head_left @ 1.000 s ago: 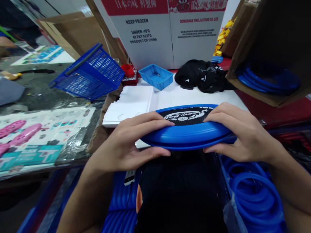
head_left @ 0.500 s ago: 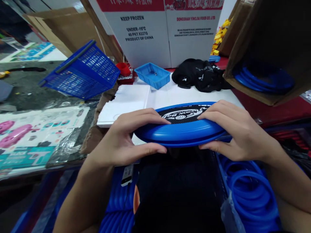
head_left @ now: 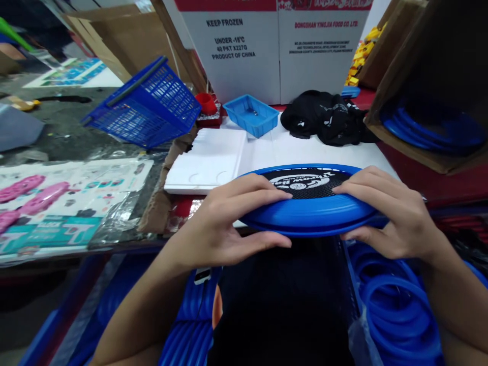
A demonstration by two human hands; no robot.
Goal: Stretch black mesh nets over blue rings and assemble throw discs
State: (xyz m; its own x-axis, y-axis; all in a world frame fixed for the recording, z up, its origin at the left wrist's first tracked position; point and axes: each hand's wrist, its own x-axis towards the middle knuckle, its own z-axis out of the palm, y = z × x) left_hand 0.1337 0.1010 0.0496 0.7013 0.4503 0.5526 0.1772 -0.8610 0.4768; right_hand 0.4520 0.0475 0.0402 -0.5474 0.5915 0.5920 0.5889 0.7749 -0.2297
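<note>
Disc [head_left: 308,211] level, long axis left-right

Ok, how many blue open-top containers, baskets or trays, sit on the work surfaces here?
2. A tilted blue mesh basket stands at back left; a small light-blue tray sits before the white cartons. Others may be hidden beyond the frame.

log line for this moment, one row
left hand: grips blue plastic disc near edge | right hand: grips same edge | disc: over white board
</note>
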